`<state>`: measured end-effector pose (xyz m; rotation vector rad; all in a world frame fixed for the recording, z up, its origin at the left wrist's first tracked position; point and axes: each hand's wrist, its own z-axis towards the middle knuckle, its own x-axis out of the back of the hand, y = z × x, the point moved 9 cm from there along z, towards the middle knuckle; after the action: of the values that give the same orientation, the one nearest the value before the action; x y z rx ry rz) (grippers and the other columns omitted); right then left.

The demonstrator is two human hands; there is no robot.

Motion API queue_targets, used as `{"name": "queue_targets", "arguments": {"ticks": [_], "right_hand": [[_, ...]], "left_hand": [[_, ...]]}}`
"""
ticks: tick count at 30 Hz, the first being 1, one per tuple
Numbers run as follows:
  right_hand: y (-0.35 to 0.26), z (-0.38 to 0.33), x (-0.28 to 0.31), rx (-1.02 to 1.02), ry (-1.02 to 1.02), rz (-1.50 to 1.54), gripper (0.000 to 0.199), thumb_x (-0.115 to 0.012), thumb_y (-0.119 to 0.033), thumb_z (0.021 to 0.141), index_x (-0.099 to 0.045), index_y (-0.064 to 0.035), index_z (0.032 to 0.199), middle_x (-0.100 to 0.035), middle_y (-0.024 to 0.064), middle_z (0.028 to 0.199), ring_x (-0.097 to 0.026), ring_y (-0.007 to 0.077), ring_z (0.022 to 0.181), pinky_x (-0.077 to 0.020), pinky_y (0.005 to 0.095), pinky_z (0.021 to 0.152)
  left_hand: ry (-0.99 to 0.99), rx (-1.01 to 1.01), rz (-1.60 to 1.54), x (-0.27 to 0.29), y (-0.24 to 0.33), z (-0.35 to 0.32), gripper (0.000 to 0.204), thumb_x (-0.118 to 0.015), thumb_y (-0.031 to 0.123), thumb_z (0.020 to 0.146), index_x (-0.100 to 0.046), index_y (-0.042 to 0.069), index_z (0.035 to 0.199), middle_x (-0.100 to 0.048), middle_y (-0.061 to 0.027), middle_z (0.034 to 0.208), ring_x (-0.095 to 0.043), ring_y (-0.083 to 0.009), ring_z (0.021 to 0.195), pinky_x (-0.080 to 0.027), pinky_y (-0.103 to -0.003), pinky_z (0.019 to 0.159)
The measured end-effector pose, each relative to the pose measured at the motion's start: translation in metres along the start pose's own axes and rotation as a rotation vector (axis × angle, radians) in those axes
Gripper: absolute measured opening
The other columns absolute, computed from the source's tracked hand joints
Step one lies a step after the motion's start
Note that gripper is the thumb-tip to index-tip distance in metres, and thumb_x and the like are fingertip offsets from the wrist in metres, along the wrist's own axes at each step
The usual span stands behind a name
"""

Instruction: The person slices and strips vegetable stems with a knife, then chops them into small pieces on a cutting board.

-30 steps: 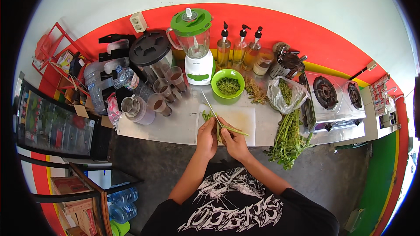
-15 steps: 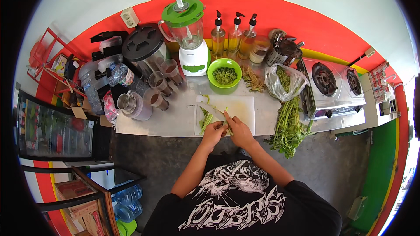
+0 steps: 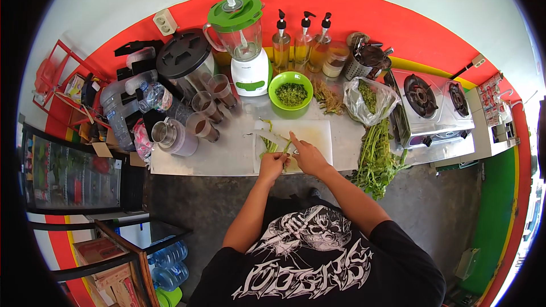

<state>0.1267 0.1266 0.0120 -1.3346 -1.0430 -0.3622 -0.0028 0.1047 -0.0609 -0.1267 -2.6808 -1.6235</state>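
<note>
A white cutting board [image 3: 319, 136] lies at the front edge of the metal counter. My right hand [image 3: 310, 158] is closed around a knife [image 3: 277, 135], its index finger stretched along the top; the blade points left over the board, and the handle is mostly hidden. Close beside it, my left hand [image 3: 273, 165] pinches a green stalk [image 3: 286, 147] that rises toward the blade. Cut green stems [image 3: 269, 146] rest on the board's left part. Behind the board stands a green bowl [image 3: 278, 104] with chopped greens [image 3: 292, 94] inside.
A bunch of leafy stalks [image 3: 375, 159] hangs over the counter edge, near a plastic bag [image 3: 369, 101] of greens. Glasses of dark liquid [image 3: 203, 128], a blender [image 3: 250, 74], pump bottles [image 3: 281, 48] and a gas stove [image 3: 435, 111] stand around. Trimmed roots [image 3: 329, 101] lie behind.
My hands have drawn slightly apart. The left moved a little left with the stalk, and the knife blade shifted up the board, away from the cut stems.
</note>
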Motion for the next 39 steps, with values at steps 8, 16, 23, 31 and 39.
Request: {"name": "queue_targets", "arguments": {"ticks": [8,16,23,31,39], "right_hand": [[0.007,0.037,-0.010,-0.106,0.068,0.005,0.077,-0.064,-0.012,0.090,-0.025,-0.0043,0.155,-0.063,0.0274,0.108,-0.063,0.0467,0.096,-0.0510,0.0522,0.084],[0.027,0.035,-0.005,-0.066,0.111,0.056,0.068,-0.060,-0.016,0.094,-0.030,-0.0034,0.153,-0.063,0.0263,0.112,-0.063,0.0461,0.097,-0.0513,0.0522,0.085],[0.045,-0.013,-0.007,-0.094,0.184,0.153,0.062,-0.059,-0.017,0.094,-0.036,-0.0008,0.149,-0.064,0.0275,0.109,-0.063,0.0465,0.097,-0.0505,0.0525,0.085],[0.082,-0.074,0.004,-0.343,0.263,0.310,0.054,-0.064,-0.017,0.092,-0.049,0.0038,0.140,-0.065,0.0243,0.082,-0.065,0.0348,0.075,-0.0498,0.0429,0.071],[0.093,-0.091,-0.004,-0.357,0.295,0.365,0.046,-0.064,-0.019,0.093,-0.056,0.0039,0.132,-0.059,0.0179,0.068,-0.063,0.0301,0.064,-0.0485,0.0431,0.064]], "left_hand": [[0.099,0.027,0.020,0.030,-0.011,-0.010,0.020,-0.063,0.010,0.095,-0.074,-0.007,0.096,-0.070,-0.0103,0.075,-0.063,-0.0146,0.064,-0.050,-0.031,0.062],[0.424,-0.396,0.507,0.072,0.028,-0.010,0.021,-0.065,0.014,0.089,-0.073,-0.001,0.102,-0.066,-0.0212,0.081,-0.066,-0.0324,0.080,-0.051,-0.042,0.075],[0.454,-0.519,0.768,0.072,0.032,-0.004,0.023,-0.066,0.015,0.089,-0.075,0.004,0.107,-0.065,-0.0178,0.092,-0.061,-0.0354,0.088,-0.049,-0.044,0.082],[0.328,-0.557,0.624,0.046,0.048,-0.008,0.028,-0.067,0.010,0.088,-0.072,0.003,0.115,-0.062,-0.0155,0.092,-0.058,-0.0352,0.091,-0.047,-0.043,0.083],[0.021,-0.468,0.654,-0.021,0.029,0.010,0.027,-0.071,0.007,0.083,-0.071,0.001,0.109,-0.063,-0.0163,0.092,-0.061,-0.0342,0.095,-0.048,-0.045,0.082]]}}
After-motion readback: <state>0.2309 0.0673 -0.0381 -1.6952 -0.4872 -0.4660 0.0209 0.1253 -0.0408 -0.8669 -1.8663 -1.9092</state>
